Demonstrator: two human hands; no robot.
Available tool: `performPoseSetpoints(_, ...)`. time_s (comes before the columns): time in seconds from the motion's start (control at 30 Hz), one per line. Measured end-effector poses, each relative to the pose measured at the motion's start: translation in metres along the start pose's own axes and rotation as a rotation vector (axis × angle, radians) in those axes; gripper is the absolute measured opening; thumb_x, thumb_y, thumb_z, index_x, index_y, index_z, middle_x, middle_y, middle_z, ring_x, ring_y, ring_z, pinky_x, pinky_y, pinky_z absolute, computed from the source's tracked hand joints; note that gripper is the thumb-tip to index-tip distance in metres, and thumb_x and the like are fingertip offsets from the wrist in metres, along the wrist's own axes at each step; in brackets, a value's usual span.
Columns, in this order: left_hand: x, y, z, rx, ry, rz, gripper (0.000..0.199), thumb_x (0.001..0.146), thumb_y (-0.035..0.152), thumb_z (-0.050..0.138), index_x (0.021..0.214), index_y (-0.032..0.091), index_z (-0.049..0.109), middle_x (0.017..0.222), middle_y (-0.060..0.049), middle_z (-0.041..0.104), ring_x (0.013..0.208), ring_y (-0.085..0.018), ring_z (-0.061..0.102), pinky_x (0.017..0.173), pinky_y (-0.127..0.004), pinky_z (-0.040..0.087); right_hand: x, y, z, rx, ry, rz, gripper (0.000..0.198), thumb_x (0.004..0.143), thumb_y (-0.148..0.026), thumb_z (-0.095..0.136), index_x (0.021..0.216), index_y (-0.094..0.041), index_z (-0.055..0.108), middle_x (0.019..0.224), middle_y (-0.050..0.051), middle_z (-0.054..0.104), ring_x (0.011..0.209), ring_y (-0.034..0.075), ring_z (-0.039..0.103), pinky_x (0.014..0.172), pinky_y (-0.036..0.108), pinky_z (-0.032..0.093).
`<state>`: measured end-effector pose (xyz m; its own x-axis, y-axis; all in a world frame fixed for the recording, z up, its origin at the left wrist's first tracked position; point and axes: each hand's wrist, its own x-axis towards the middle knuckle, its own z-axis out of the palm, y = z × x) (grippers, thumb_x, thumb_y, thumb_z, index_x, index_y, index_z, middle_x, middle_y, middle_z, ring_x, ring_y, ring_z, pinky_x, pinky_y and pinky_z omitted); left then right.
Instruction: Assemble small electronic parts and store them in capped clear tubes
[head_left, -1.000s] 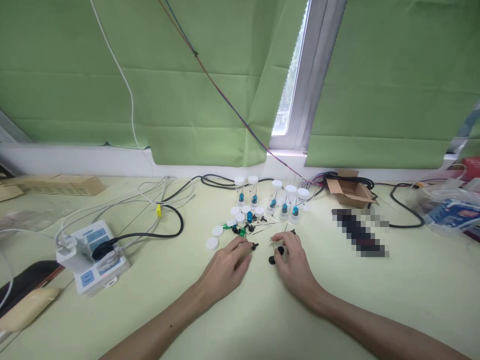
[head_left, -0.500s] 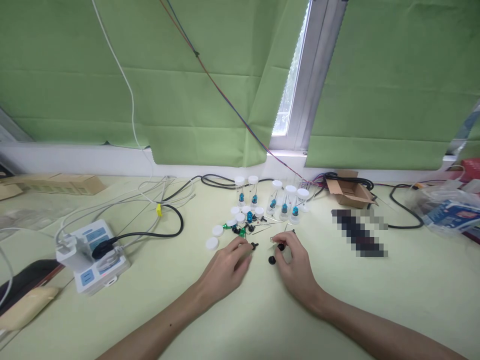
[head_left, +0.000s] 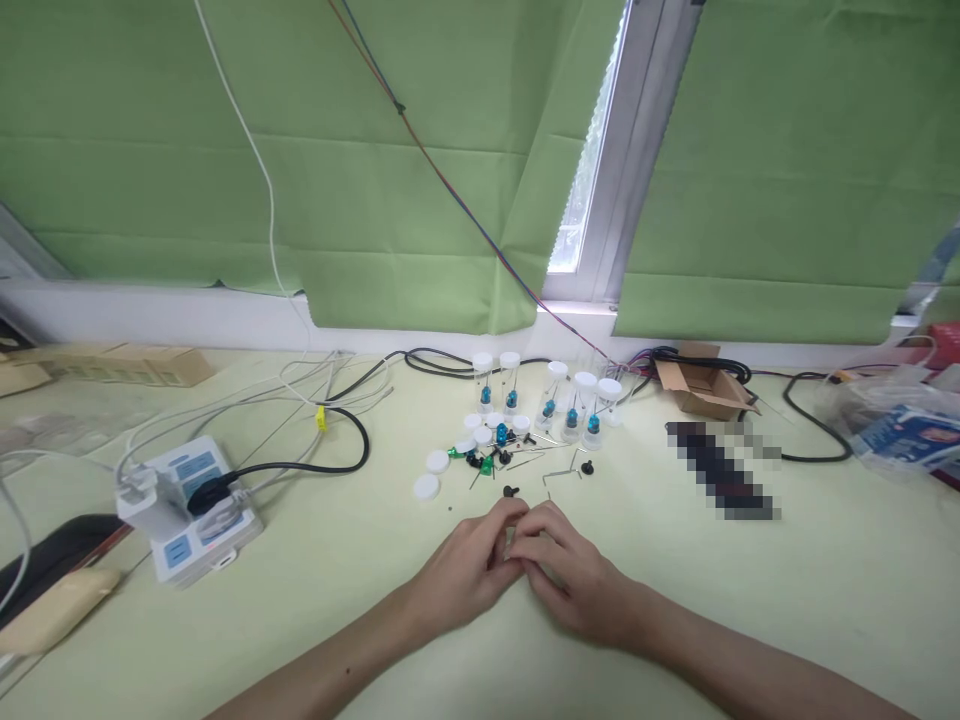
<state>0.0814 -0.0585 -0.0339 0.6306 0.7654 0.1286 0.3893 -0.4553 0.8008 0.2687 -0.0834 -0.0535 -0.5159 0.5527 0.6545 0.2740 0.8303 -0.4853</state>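
Two green blinds (head_left: 420,200) hang over the window (head_left: 574,235) behind a pale worktop (head_left: 675,590). Five clear tubes (head_left: 552,396) with white lids stand at the back, each holding one blue piece. In front lie at least six loose white lids (head_left: 437,461), one loose blue piece (head_left: 501,433), two green pieces (head_left: 487,466) and several thin metal rods (head_left: 559,474), too tangled to count. Two black screws (head_left: 587,468) lie apart from the heap: one near the bent rods, the other just beyond the left hand (head_left: 472,570). The left hand and the right hand (head_left: 589,580) have curled fingers, their fingertips meeting; whether they pinch anything between them, I cannot tell. At left, one power strip (head_left: 196,468) carries one black plug (head_left: 213,493) and at least two white ones. At right are one open cardboard box (head_left: 703,391) and one blue packet (head_left: 904,436), whose printing is too blurred to read.
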Motion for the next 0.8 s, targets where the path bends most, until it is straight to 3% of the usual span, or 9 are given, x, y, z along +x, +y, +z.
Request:
performPoseSetpoints(0.57, -0.0001, -0.0040, 0.0023, -0.012, 0.050, 0.024, 0.032, 0.088, 0.018, 0.051, 0.119, 0.026, 0.050, 0.071, 0.006, 0.058, 0.060, -0.012, 0.047, 0.057, -0.022, 0.036, 0.0038, -0.0016, -0.0031, 0.013, -0.025, 0.030, 0.036, 0.089, 0.003, 0.042, 0.115, -0.021, 0.054, 0.108, 0.010, 0.054, 0.104, 0.022, 0.050, 0.090, 0.039, 0.049)
performPoseSetpoints(0.8, 0.0004, -0.0052, 0.0022, 0.039, 0.065, 0.034, 0.033, 0.087, 0.015, 0.050, 0.118, 0.025, 0.052, 0.069, 0.006, 0.056, 0.058, -0.012, 0.047, 0.055, -0.022, 0.034, 0.0024, -0.0031, -0.0014, 0.011, 0.064, 0.055, 0.038, 0.085, 0.001, 0.049, 0.116, -0.021, 0.053, 0.108, 0.010, 0.053, 0.101, 0.023, 0.052, 0.086, 0.039, 0.050)
